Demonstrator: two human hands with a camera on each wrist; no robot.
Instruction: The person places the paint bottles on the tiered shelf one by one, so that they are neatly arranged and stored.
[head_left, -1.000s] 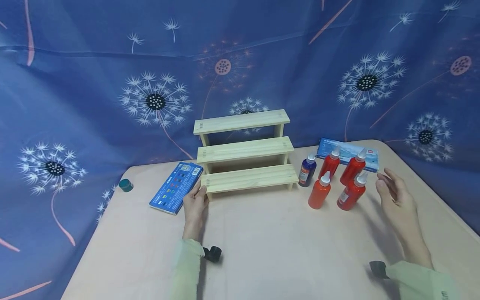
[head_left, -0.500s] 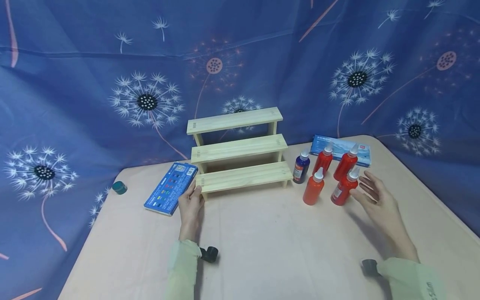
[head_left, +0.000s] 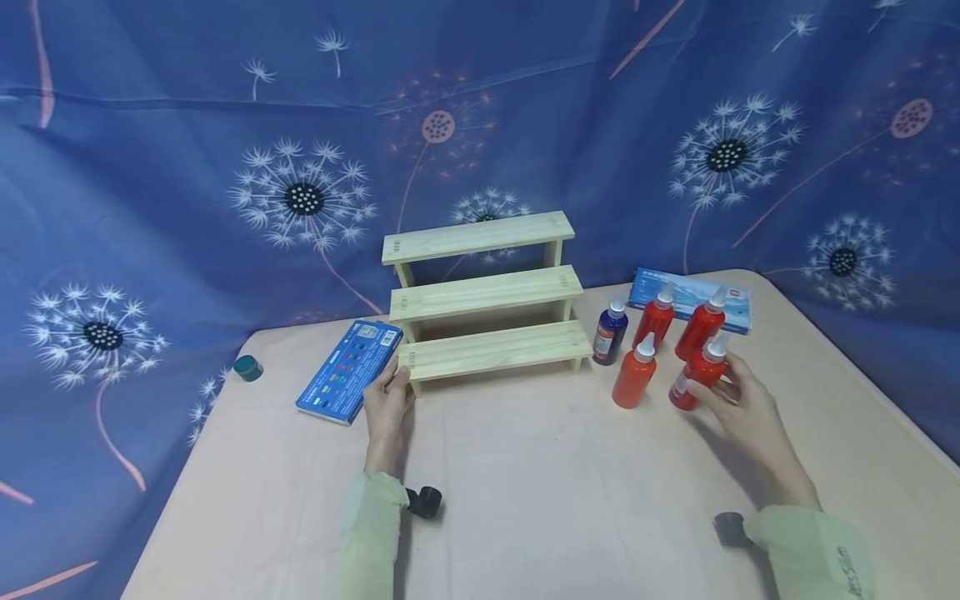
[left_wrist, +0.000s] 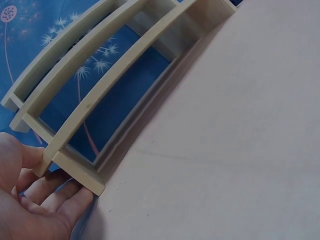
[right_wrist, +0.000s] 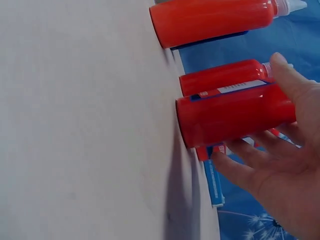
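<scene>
Shelf: one three-tiered stand of pale wooden boards (head_left: 495, 350), assembled and upright at the far middle of the table (head_left: 540, 483).
Left hand: mine (head_left: 387, 410), thumb and fingers pinching the near left end of the shelf's lowest tier.
Right hand: mine (head_left: 750, 421), thumb and fingers curved round the bottle nearest it; how firmly, I could not tell.
Bottle in hand: one red plastic bottle with a white pointed cap (head_left: 699, 369), near right of its group, right of the shelf; its base looked to meet the table.
Other bottles: one orange-red (head_left: 633, 380), near left of the group; two red, far left (head_left: 654, 321) and far right (head_left: 701, 331); one dark blue (head_left: 609, 335), just beside the shelf's right end.
Boxes: one flat blue printed carton (head_left: 350, 371) left of the shelf; one blue carton (head_left: 686, 302) behind the bottles.
Done, by my judgement: shelf standing and steadied, a bottle reached.
Left, by my judgement: lifting that bottle; all five stood on the table.
Hidden: some right fingertips, behind the bottle; part of the far carton, behind the caps.
Hard to make out: the bottles' label print.
</scene>
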